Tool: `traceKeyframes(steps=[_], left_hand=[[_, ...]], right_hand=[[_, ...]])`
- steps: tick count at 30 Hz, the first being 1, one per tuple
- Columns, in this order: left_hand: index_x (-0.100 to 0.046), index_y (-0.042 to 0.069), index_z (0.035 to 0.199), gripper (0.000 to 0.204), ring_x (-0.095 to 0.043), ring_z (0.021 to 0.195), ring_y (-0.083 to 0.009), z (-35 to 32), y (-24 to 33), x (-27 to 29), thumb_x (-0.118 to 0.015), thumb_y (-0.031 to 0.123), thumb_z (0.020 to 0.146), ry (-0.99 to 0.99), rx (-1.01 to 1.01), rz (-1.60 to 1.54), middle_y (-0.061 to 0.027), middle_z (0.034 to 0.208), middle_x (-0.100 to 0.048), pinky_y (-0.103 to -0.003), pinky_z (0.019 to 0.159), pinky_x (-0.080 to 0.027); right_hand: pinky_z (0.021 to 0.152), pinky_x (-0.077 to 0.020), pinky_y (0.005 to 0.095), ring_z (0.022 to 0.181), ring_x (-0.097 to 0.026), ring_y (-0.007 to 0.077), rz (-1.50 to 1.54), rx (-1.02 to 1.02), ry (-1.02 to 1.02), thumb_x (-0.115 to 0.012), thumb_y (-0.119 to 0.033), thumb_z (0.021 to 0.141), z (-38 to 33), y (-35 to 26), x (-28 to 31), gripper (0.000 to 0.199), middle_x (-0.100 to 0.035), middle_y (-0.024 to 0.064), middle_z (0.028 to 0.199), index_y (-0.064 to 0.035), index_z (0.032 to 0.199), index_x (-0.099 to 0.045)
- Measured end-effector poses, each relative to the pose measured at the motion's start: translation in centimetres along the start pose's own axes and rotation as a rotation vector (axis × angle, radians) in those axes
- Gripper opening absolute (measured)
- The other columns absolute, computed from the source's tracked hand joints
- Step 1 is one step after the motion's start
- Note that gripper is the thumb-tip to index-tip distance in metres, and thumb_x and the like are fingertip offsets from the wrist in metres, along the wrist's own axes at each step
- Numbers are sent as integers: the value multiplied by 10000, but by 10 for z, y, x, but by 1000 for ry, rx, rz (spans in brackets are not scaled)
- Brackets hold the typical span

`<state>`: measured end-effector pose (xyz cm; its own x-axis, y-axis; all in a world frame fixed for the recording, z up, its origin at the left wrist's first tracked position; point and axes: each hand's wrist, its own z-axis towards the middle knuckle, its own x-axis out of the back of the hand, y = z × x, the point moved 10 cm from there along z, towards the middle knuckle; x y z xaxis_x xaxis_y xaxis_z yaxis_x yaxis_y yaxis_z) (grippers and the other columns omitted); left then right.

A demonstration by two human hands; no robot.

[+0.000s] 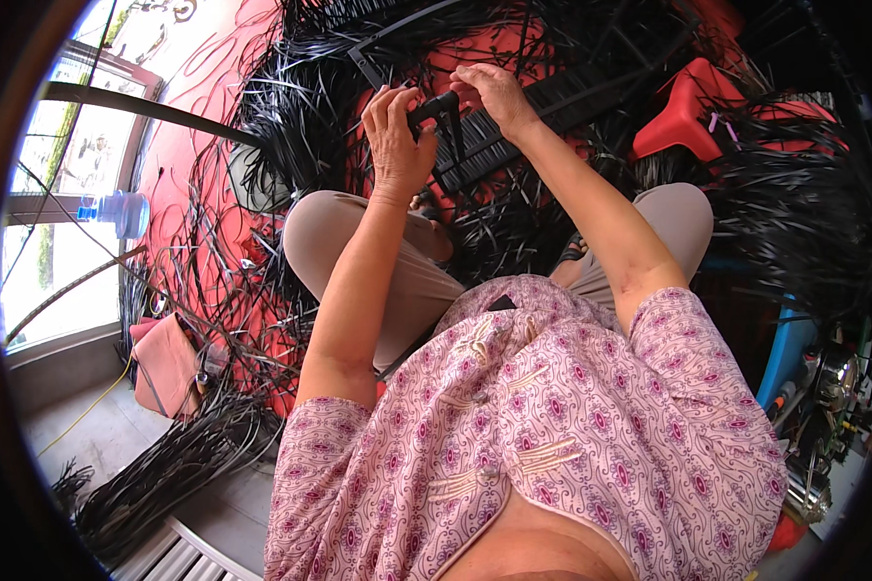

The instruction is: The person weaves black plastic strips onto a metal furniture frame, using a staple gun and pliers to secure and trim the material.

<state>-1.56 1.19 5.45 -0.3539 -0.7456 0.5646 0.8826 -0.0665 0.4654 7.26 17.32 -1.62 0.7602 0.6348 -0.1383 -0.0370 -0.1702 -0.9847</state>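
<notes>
My left hand (397, 140) curls around a short, thick black bar (434, 108), its fingers over the top and its thumb on the near side. My right hand (499, 97) is at the bar's right end, fingers bent toward it; what lies between its fingertips is too small to make out. A black strip (456, 136) hangs down from the bar. Just beyond and below the hands is a black frame with woven slats (480, 150), tilted between my knees and partly hidden by my hands.
Heaps of loose black strips (785, 203) lie around me on the red floor covering (199, 126). A red plastic stool (683, 116) lies at the right. To the left are a pink bag (165, 368), a blue water jug (121, 211) and a long dark strip (145, 109) stretching across.
</notes>
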Motion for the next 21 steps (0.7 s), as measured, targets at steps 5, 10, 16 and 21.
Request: traceKeyframes(steps=[5,10,16,21], left_hand=[[-643,125,1210,459,-420,1317,-387,-2,-3,0,-681,129,753,-27,-37,14,-134,1296,-528,-494,1126,-321],[-682,150,1179,406,-428,1303,-383,-1,-2,0,-679,145,773,-2,-26,3,-126,1296,-530,-487,1113,-334],[-682,151,1172,416,-423,1306,-377,-4,-4,-1,-729,184,760,-10,-24,23,-114,1292,-534,-482,1105,-337],[-691,154,1141,401,-420,1305,-365,-2,-2,1,-774,252,762,0,1,40,-103,1281,-539,-473,1097,-342]], right_hand=[[776,-506,263,822,-646,92,32,162,187,-629,-330,988,-35,4,13,297,-700,3,894,-41,975,-692],[799,-491,255,808,-615,80,-67,72,41,-619,-367,999,-72,26,-18,360,-684,7,920,-24,1073,-697],[689,-491,221,732,-594,60,-101,54,-132,-615,-209,1001,-104,20,-43,234,-667,-2,815,-1,1065,-701],[603,-488,246,628,-595,75,-157,89,-175,-622,-205,994,-118,-19,-59,229,-656,10,704,8,971,-702]])
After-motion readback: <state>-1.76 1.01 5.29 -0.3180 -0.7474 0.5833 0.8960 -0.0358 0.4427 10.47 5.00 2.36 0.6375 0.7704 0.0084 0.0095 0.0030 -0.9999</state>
